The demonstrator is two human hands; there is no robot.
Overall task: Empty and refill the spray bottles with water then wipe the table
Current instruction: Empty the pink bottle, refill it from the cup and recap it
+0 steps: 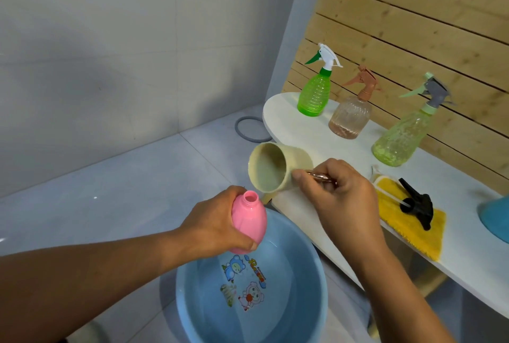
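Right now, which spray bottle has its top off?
The pink bottle in the left hand; its neck is open, while the three on the table keep their trigger heads.

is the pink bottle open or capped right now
Open. The pink bottle in the left hand shows a bare neck; a black sprayer lies on the table.

Grey ring on tiled floor, beside wooden slats.

Glossy pink plastic bottle, matt cream cup — smooth blue plastic basin, fuzzy yellow cloth, knotty wood slats.
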